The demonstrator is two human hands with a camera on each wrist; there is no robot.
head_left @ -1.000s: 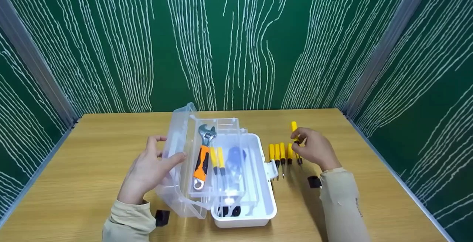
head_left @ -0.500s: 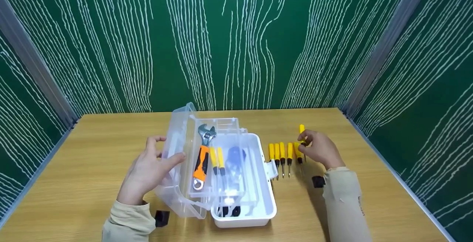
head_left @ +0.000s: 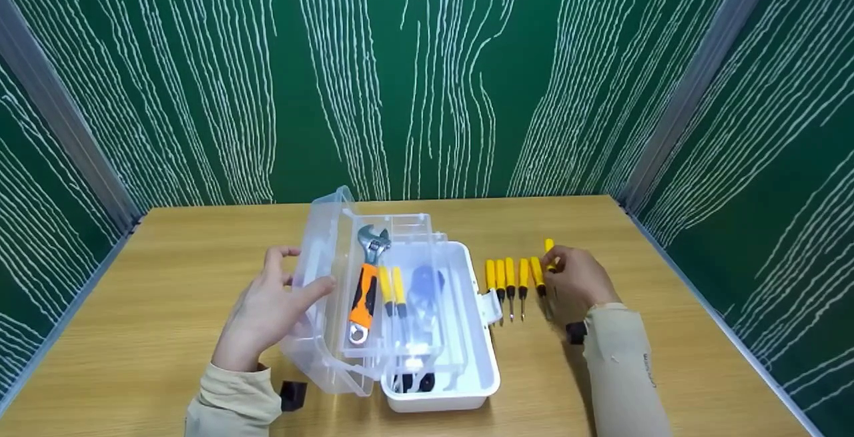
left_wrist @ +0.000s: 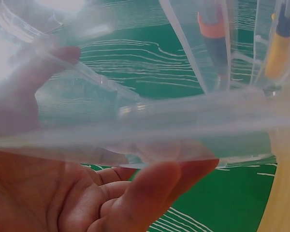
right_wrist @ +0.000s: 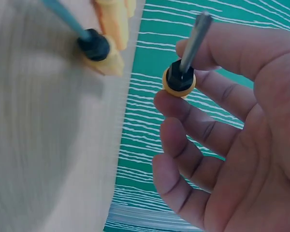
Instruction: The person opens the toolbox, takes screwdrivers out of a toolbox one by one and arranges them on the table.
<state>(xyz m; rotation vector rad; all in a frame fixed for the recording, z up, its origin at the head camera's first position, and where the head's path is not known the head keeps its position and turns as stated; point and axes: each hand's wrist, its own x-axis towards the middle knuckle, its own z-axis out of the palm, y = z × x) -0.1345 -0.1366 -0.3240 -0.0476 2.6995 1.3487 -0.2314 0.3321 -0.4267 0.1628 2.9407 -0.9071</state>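
My left hand (head_left: 263,313) grips the clear lid (head_left: 320,290) of a white toolbox (head_left: 460,397), thumb inside and fingers outside. The lid's rim (left_wrist: 183,121) crosses the left wrist view. Right of the box, my right hand (head_left: 580,277) pinches a yellow-handled screwdriver (head_left: 549,246) between thumb and fingertips. Its metal shaft (right_wrist: 195,41) and black collar show in the right wrist view; my palm hides them in the head view. Several similar screwdrivers (head_left: 510,273) lie in a row just left of that hand, handles away from me.
A clear tray (head_left: 427,223) over the box holds an orange-handled adjustable wrench (head_left: 365,290). Two yellow-handled tools (head_left: 392,287) and a blue object (head_left: 425,282) show through the clear plastic. A white latch (head_left: 490,306) juts from the box's right side. Green walls (head_left: 427,90) border the table (head_left: 173,277).
My right hand has moved right, and the screwdriver has come down toward the table at the row's right end. The row's rightmost screwdriver is now uncovered. My left hand and the lid stay put.
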